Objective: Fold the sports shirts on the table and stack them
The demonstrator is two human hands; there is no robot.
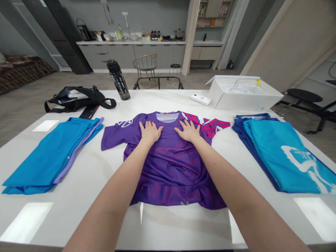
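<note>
A purple short-sleeved T-shirt (172, 170) lies spread on the white table (171, 228), its neckline away from me and its lower part wrinkled. One sleeve, on the right, has a red and white pattern; the left sleeve carries a white emblem. My left hand (151, 132) rests flat on the chest just left of the collar, fingers spread. On the collar's right side my right hand (188, 131) presses down the same way, fingers apart. Neither hand grips the cloth.
Folded blue and lilac clothes (47, 156) lie at the left, folded blue garments (284, 155) at the right. Toward the far edge are a black bag (76, 99), a phone (89, 111), a water bottle (119, 80), a white device (200, 99) and a white box (238, 96).
</note>
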